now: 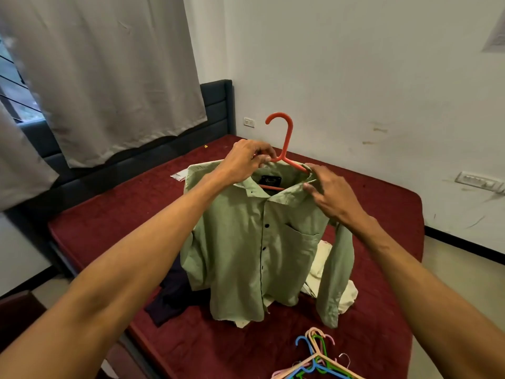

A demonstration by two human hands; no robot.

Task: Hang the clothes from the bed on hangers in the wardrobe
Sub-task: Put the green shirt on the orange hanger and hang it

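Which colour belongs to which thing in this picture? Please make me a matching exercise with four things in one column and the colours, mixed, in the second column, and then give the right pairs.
Things:
1. shirt
2. hanger inside its collar
3. bed cover
4. curtain

Colours:
A. dark red
B. pale grey
C. light green
D. orange-red

Right pairs: 1-C, 2-D, 3-A, 4-B.
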